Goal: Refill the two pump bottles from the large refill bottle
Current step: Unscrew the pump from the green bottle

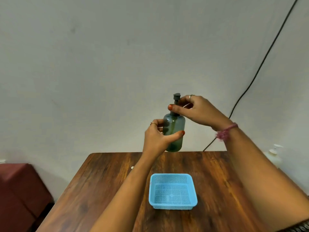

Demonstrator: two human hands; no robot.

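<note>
My left hand (pixel 158 138) grips the bottle (pixel 174 133) above the worktop (pixel 107 181), steadying it; my right hand (pixel 195 111) pinches the pump (pixel 176 97), likely to unscrew it.

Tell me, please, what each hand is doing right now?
Left hand: closed, holding the body of the green pump bottle.
Right hand: closed, pinching the bottle's pump head.
</note>
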